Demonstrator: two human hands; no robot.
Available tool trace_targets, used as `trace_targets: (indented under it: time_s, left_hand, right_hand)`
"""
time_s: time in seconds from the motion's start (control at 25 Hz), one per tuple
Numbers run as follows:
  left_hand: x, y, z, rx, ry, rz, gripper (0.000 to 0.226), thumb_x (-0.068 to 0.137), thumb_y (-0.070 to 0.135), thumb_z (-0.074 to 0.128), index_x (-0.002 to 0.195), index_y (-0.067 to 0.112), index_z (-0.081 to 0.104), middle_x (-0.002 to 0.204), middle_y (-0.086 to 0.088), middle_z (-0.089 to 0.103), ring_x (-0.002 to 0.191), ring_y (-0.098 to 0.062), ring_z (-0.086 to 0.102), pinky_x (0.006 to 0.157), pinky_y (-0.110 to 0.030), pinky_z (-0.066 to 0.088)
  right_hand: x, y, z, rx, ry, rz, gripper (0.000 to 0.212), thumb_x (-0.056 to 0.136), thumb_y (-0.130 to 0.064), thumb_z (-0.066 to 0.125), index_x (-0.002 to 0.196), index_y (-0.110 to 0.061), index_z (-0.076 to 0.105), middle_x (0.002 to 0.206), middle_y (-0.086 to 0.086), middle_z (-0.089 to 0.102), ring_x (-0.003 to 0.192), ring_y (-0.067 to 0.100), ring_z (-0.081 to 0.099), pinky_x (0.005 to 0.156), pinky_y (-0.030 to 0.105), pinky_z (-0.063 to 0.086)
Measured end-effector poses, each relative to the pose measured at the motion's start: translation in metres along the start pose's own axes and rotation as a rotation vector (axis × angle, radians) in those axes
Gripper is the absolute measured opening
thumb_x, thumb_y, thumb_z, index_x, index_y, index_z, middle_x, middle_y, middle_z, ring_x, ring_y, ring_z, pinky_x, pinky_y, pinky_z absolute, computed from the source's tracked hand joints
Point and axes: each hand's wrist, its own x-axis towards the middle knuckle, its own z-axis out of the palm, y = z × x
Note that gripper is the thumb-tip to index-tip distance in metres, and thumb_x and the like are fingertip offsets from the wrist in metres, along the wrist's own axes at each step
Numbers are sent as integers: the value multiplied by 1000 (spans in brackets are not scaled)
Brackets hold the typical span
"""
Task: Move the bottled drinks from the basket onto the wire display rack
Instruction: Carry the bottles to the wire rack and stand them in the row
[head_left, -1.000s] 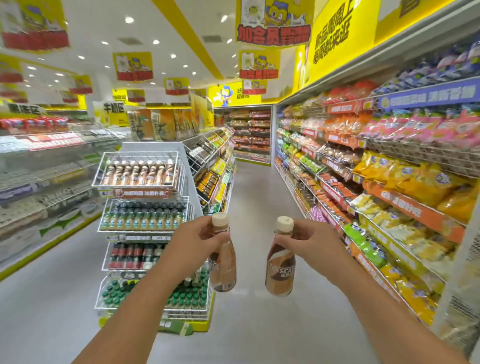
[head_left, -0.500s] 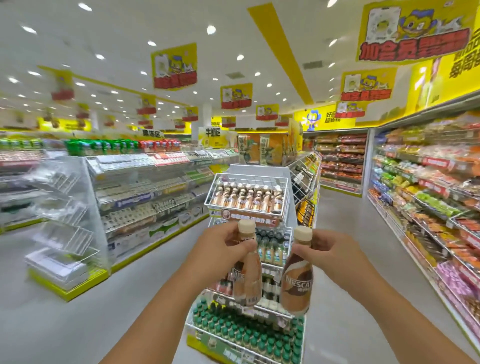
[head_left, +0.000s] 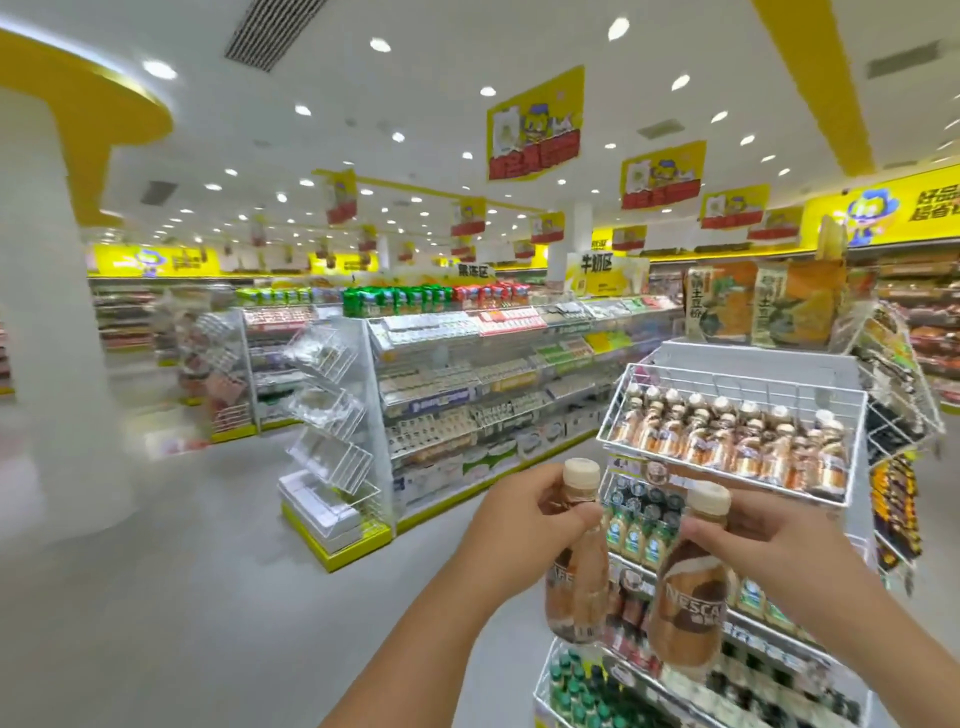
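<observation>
Left hand: the left hand (head_left: 524, 525) is closed round the neck of a coffee bottle (head_left: 575, 566), which hangs upright at about 6 o'clock in the view.
Right hand: the right hand (head_left: 769, 540) is clamped on the neck of a second coffee bottle (head_left: 688, 597), just beside the first, toward 5 o'clock.
Rack: the wire display rack (head_left: 727, 519) stands at 4 o'clock, directly behind both bottles.
Top tier: the top wire tray (head_left: 618, 395) at 3 o'clock already holds rows of like bottles and looks nearly full; whether a gap remains, I cannot tell through the blur.
Lower tiers: other drinks fill them.
Basket: not in view, so how many bottles remain is unknown.
Progress: judged mid-task; two bottles are carried and not yet shelved.
Left to do: lift both into the top tray.
</observation>
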Motion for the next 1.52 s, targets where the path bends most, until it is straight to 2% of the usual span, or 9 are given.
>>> trace_targets:
  time_s: [0.36, 0.52, 0.68, 0.8, 0.88, 1.04, 1.12, 1.2, 1.52]
  left_hand:
    - [184, -48, 102, -10, -13, -40, 23, 88, 28, 79, 105, 42, 73, 101, 24, 76, 96, 3, 71, 93, -38, 59]
    - [285, -47, 157, -28, -56, 23, 18, 89, 27, 78, 102, 40, 73, 97, 25, 76, 91, 6, 70, 88, -30, 59]
    - [366, -57, 206, -54, -118, 68, 19, 88, 31, 80, 106, 33, 75, 97, 21, 77, 92, 2, 72, 86, -31, 59]
    - [422, -71, 243, -65, -177, 108, 27, 86, 36, 80, 112, 29, 75, 98, 21, 77, 93, 3, 71, 88, -32, 59]
    - [458, -82, 263, -59, -223, 142, 20, 87, 37, 79, 106, 31, 75, 96, 22, 77, 92, 3, 71, 87, -32, 59]
    - [526, -102, 294, -93, -327, 199, 21, 85, 44, 79, 104, 36, 75, 98, 24, 76, 93, 6, 69, 85, -27, 56]
    - [552, -105, 302, -121, -384, 222, 12, 87, 34, 80, 93, 42, 73, 90, 28, 75, 86, 8, 69, 78, -21, 52]
    - [572, -107, 311, -138, -436, 241, 12, 88, 31, 80, 91, 40, 73, 89, 24, 77, 84, 5, 72, 80, -23, 55]
    - [611, -108, 349, -186, -492, 241, 6, 88, 32, 79, 92, 33, 75, 87, 20, 77, 78, 2, 72, 74, -26, 57]
  right_hand:
    - [170, 113, -59, -27, 4, 9, 6, 85, -31, 81, 89, -26, 80, 87, -11, 79, 81, 6, 74, 77, 29, 60]
    - [241, 149, -107, -71, 54, 45, 12, 85, -32, 81, 74, -34, 76, 76, -17, 76, 68, -3, 68, 61, 16, 49]
    - [300, 184, -137, -94, 131, 61, 23, 84, -32, 83, 63, -36, 74, 65, -17, 71, 59, -4, 62, 57, 13, 44]
    - [343, 210, -147, -125, 205, 94, 21, 81, -41, 84, 73, -24, 75, 74, -6, 75, 72, 12, 71, 64, 29, 55]
    - [369, 224, -150, -169, 246, 114, 37, 78, -50, 82, 80, -14, 74, 81, 3, 76, 80, 21, 73, 72, 38, 56]
    - [411, 243, -150, -179, 346, 165, 28, 84, -38, 82, 69, -17, 71, 71, -4, 75, 64, 5, 68, 59, 16, 45]
    - [431, 251, -147, -210, 403, 188, 28, 83, -40, 83, 78, -14, 75, 80, 0, 78, 74, 16, 72, 67, 26, 50]
    - [447, 258, -145, -208, 436, 208, 25, 83, -41, 82, 88, -16, 79, 86, -2, 79, 80, 15, 75, 79, 35, 57]
    - [475, 274, -159, -215, 455, 281, 19, 85, -36, 82, 97, -21, 81, 89, -7, 81, 86, 12, 78, 92, 45, 59]
